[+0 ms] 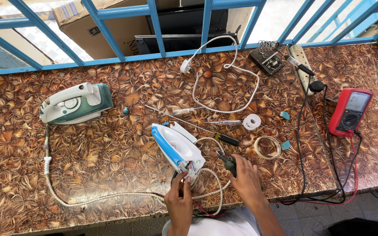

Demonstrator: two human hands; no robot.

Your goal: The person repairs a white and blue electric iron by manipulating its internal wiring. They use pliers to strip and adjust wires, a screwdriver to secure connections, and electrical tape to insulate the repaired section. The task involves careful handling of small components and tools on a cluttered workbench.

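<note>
A blue and white clothes iron (176, 146) lies on its side near the front of the patterned counter (110, 153), its rear end open with coloured wires showing. My left hand (179, 199) pinches those wires at the iron's rear. My right hand (246, 179) grips small pliers (226, 160) with dark handles, jaws pointing toward the iron's back. The iron's braided white cord (110, 196) loops along the counter's front edge.
A green and white iron (76, 104) rests at left. Screwdrivers (215, 136), a white tape roll (252, 121), a wire coil (267, 147), a loose white cord (224, 87), a red multimeter (350, 112) with leads, a power strip (302, 65) and a soldering stand (266, 59) lie around. Blue bars run along the back.
</note>
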